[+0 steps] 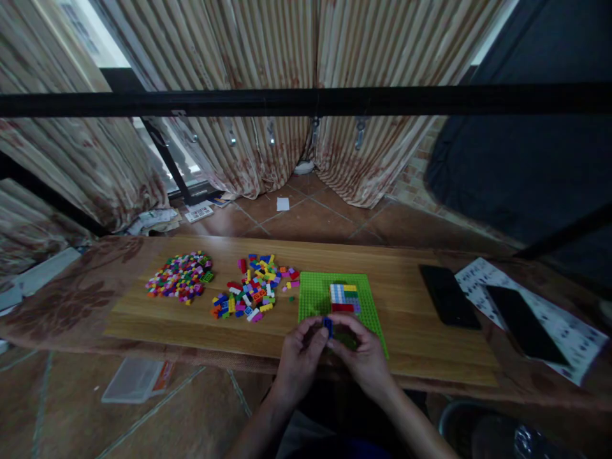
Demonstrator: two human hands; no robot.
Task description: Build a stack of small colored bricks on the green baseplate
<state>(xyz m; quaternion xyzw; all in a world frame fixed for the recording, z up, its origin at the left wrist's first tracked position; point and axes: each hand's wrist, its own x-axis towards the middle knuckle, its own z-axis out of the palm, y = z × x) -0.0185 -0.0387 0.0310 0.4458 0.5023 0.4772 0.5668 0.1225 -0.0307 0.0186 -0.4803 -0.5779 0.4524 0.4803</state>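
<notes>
A small dark blue brick [327, 327] is pinched between the fingertips of both hands, over the front edge of the green baseplate [313, 290]. My left hand [301, 354] grips it from the left, my right hand [361, 354] from the right. Behind the fingers, a block of joined bricks [344, 294] in white, light blue, yellow, green, red and purple sits on the baseplate; its near side is partly hidden by my hands. Left of the baseplate lies a loose pile of larger coloured bricks [258, 296]. Farther left is a heap of smaller pieces [179, 277].
The wooden board [406, 306] carries everything. A black phone-like slab [448, 296] lies at its right end; beyond are a printed sheet [581, 344] and another dark device [526, 325]. A clear plastic lid [131, 380] rests on the floor at front left. A black rail [287, 102] crosses behind.
</notes>
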